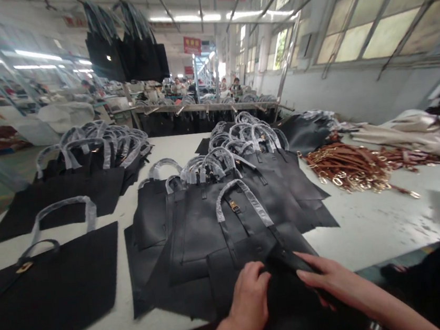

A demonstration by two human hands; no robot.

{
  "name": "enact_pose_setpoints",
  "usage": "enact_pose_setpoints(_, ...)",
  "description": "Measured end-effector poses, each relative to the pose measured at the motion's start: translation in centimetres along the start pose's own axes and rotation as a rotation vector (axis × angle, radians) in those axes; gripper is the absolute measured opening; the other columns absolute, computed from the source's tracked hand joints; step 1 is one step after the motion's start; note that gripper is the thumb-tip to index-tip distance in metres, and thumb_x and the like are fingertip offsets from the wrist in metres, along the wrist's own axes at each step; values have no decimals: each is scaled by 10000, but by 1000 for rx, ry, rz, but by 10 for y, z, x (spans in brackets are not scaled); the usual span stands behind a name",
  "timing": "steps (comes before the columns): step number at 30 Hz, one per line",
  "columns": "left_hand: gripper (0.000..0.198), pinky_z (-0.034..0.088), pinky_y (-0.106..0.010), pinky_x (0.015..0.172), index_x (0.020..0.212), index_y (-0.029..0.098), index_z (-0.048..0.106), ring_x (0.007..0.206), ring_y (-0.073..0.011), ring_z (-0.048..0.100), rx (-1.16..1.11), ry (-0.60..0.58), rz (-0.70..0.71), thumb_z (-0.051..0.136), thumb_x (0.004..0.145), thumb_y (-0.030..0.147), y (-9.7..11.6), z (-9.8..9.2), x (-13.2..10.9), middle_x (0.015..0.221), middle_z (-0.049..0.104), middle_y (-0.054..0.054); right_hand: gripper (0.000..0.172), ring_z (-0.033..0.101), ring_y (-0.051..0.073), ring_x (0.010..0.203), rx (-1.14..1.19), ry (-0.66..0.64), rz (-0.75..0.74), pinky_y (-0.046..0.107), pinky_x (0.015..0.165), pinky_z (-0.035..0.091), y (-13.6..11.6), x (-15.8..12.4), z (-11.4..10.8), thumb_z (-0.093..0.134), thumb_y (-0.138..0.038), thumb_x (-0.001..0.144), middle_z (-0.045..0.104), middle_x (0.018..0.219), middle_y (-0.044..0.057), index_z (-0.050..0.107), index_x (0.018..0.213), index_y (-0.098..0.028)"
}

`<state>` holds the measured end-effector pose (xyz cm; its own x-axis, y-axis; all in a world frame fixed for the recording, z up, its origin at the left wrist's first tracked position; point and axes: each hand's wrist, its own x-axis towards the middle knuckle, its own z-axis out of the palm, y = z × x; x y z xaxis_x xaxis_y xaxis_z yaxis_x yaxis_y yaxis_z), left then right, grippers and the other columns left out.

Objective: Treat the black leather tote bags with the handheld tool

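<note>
Close to me, a black leather handbag is held at the near edge of the table. My left hand has its fingers curled in a pinch on the bag's upper edge. My right hand grips the same bag farther right, thumb on top and the other fingers partly hidden beneath. Just beyond my hands lies a pile of flat black handbags. The nearest handle is wrapped in clear plastic, with a gold-coloured clasp on a strap beside it.
To the left lie a single black bag and another stack of bags. Brown straps with gold-coloured hooks are heaped on the right of the white table. More bags hang from an overhead rail. People sit far back.
</note>
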<state>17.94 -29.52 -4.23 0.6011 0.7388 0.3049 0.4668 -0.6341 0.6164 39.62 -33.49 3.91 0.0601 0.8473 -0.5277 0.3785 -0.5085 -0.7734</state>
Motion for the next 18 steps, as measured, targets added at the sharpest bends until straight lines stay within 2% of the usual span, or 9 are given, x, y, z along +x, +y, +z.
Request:
enact_pose_setpoints(3, 364, 495, -385, 908, 1083, 187, 614, 1018, -221, 534, 113, -49, -18, 409, 835, 18, -4, 14, 1, 1123, 590, -81, 600, 546, 109, 418, -8, -49, -40, 174, 338, 409, -3, 12, 8, 553, -367, 817, 550, 626, -45, 442, 1386, -211)
enact_pose_setpoints(6, 384, 478, -394, 931, 1118, 181, 591, 1023, -228, 523, 201, -73, 5, 404, 828, 11, -9, 16, 0, 1134, 587, -78, 563, 547, 114, 413, 12, -35, -95, 187, 336, 416, -10, 28, 14, 569, -373, 806, 562, 635, -40, 496, 1340, -212)
enact_pose_setpoints(9, 409, 448, -387, 974, 1162, 173, 562, 1061, -227, 511, 243, -86, 38, 402, 824, 7, -10, 14, -3, 1171, 576, -79, 578, 554, 120, 441, 66, 78, -164, 205, 374, 439, -23, 39, 9, 568, -413, 806, 568, 657, -37, 486, 1342, -213)
enact_pose_setpoints(11, 415, 430, -386, 994, 1173, 168, 549, 1087, -227, 503, 247, -98, 52, 414, 815, 9, -9, 11, -5, 1186, 574, -79, 619, 569, 124, 485, 105, 192, -195, 214, 418, 461, -31, 39, -3, 556, -446, 819, 581, 697, -34, 429, 1384, -230)
enact_pose_setpoints(13, 373, 442, -385, 967, 1132, 176, 563, 1058, -225, 516, 242, -113, 44, 428, 818, 27, -7, 7, -5, 1144, 591, -75, 663, 574, 127, 508, 138, 245, -185, 219, 439, 467, -33, 34, -20, 564, -467, 819, 587, 711, -34, 382, 1414, -238)
enact_pose_setpoints(16, 224, 477, -401, 876, 962, 197, 602, 931, -218, 550, 245, -134, -30, 427, 861, 101, -4, 2, 2, 996, 617, -58, 692, 546, 119, 464, 139, 160, -107, 212, 409, 437, -26, 20, -41, 597, -483, 801, 559, 660, -46, 393, 1406, -216)
enact_pose_setpoints(18, 193, 469, -426, 898, 977, 206, 603, 967, -230, 548, 243, -102, -63, 443, 881, 156, -3, 1, 10, 1059, 610, -63, 672, 532, 106, 437, 120, 70, -67, 200, 392, 416, -17, 13, -46, 599, -490, 804, 548, 652, -49, 417, 1386, -207)
